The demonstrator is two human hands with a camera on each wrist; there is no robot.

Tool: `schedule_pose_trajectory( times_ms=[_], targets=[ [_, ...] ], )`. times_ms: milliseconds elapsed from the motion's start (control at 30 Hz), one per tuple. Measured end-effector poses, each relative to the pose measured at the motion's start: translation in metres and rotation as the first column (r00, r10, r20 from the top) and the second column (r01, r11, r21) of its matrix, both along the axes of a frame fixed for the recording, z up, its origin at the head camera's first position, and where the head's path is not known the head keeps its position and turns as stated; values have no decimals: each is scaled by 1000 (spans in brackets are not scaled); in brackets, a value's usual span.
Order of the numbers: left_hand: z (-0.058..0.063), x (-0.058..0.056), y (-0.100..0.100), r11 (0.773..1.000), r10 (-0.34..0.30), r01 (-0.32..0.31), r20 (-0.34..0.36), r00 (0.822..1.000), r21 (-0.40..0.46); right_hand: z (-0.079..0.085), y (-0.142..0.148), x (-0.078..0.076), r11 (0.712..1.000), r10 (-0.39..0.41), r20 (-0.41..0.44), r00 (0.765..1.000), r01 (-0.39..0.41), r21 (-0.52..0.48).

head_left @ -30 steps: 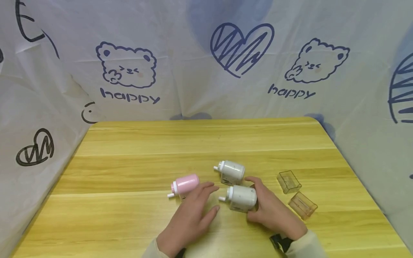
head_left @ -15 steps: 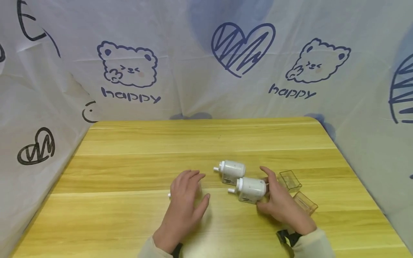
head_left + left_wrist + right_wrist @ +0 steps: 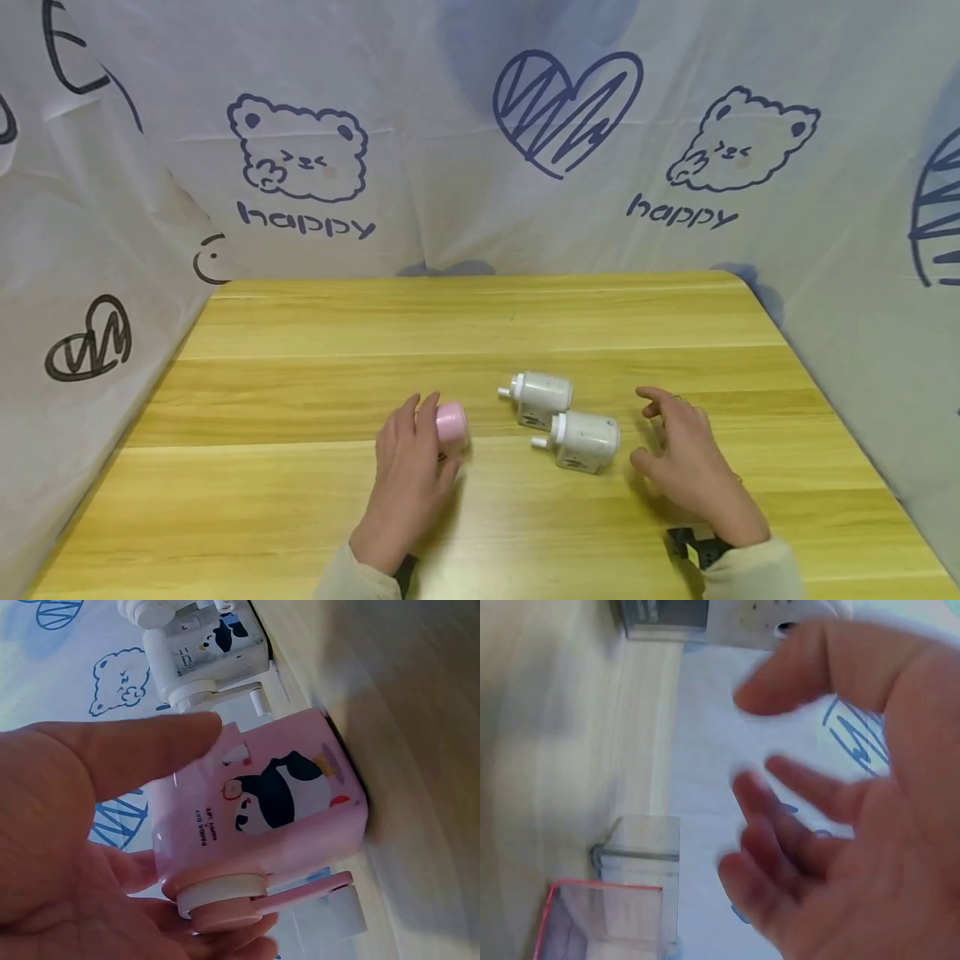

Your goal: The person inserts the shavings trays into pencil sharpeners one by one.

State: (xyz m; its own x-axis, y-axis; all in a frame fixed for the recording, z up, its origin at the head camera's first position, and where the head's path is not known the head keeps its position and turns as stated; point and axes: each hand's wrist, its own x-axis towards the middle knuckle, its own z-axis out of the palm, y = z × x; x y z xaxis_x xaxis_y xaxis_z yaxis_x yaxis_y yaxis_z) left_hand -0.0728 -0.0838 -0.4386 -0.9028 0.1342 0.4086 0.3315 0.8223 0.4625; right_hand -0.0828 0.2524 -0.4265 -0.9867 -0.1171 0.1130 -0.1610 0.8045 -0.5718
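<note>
My left hand [image 3: 408, 471] is around a pink hand-crank pencil sharpener [image 3: 451, 423] on the table. In the left wrist view, the thumb lies across its panda-printed body and the fingers curl behind it, near the crank. Two white crank sharpeners stand to the right, a farther one [image 3: 546, 392] and a nearer one [image 3: 588, 437], their cranks pointing left. My right hand [image 3: 693, 458] is apart from the nearer white one, fingers loosely bent and holding nothing. In the right wrist view, a clear shavings drawer [image 3: 641, 838] and an orange-red-edged drawer [image 3: 622, 915] lie near the fingers.
The wood-grain table [image 3: 337, 333] spreads all around the sharpeners. A printed white cloth [image 3: 435, 167] hangs behind it and along both sides. In the head view the right hand hides the two drawers.
The right hand has shifted the nearer white sharpener right and back, then let go and moved right over the drawers. The left hand has moved left and taken hold of the pink sharpener.
</note>
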Motion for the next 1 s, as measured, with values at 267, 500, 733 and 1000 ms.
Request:
schedule_pose_trajectory(
  times_ms=[267,500,733,1000],
  targets=[
    [0,-1,-2,1000,-12,11,61,998,22,2,12,1,950,-285,72,956,272,153],
    [2,1,-2,1000,24,-24,88,996,2,3,20,5,941,-261,359,896,153,302],
    [4,0,-2,1000,-23,23,123,992,5,4,28,6,945,-244,412,878,120,304],
    [8,7,-1,987,-160,158,173,972,24,7,38,10,946,-179,398,900,47,320]
  ],
)
